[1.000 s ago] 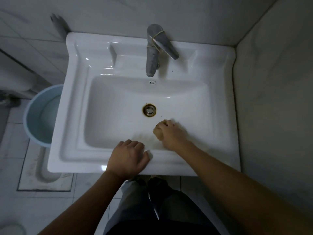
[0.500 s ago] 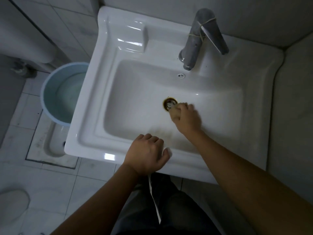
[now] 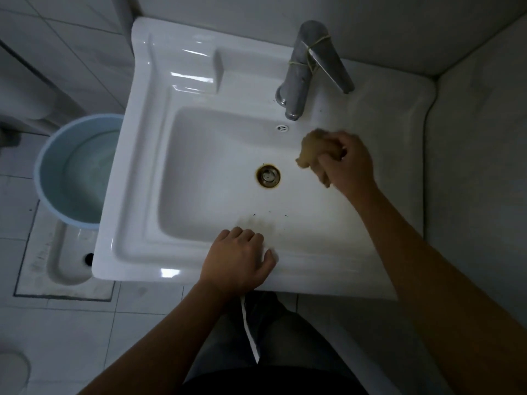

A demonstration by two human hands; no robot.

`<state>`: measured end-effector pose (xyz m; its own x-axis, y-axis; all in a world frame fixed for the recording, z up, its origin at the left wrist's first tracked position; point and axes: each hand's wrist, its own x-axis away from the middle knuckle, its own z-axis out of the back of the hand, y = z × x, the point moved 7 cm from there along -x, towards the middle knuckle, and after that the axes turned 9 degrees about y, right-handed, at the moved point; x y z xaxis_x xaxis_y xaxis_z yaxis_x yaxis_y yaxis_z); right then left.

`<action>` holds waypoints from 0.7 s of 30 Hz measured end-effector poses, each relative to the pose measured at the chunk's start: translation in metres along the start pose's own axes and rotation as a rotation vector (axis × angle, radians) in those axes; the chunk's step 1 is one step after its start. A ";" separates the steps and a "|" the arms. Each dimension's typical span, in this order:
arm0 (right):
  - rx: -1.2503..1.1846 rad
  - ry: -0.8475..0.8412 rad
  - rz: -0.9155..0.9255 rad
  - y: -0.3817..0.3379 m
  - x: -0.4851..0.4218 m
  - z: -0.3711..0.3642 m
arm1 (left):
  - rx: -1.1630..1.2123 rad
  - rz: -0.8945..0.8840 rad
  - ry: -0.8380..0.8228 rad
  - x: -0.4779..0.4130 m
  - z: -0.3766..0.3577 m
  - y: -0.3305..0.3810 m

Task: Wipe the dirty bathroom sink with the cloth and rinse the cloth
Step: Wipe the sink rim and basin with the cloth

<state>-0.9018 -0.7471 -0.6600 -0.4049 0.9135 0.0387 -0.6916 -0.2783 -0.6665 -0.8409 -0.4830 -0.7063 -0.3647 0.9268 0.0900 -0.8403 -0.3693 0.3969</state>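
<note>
A white ceramic sink (image 3: 148,155) fills the middle of the head view, with a rusty-ringed drain (image 3: 268,175) in its basin. My right hand (image 3: 349,163) is shut on a bunched tan cloth (image 3: 312,148) over the basin's far right part, just below the chrome faucet (image 3: 303,72). My left hand (image 3: 238,259) rests with curled fingers on the sink's front rim and holds nothing. A brownish smear (image 3: 256,222) and small dark specks lie on the basin's near slope, just beyond my left hand.
A light blue bucket (image 3: 45,166) holding water stands on the tiled floor left of the sink. A squat-toilet pan (image 3: 61,260) lies below it. A wall (image 3: 484,138) closes in on the right. My legs are under the sink's front edge.
My right hand has carried the cloth from the near slope, past the drain, up to the basin's far right near the faucet. The camera has shifted left and closer. My left hand stays on the rim.
</note>
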 end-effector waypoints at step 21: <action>0.094 -0.100 0.090 -0.022 -0.029 -0.056 | -0.031 -0.001 -0.089 -0.004 -0.003 0.002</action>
<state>-0.8413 -0.7507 -0.6884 -0.5220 0.8509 0.0593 -0.7011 -0.3884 -0.5980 -0.8429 -0.4878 -0.7085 -0.3282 0.9289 0.1716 -0.8532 -0.3695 0.3682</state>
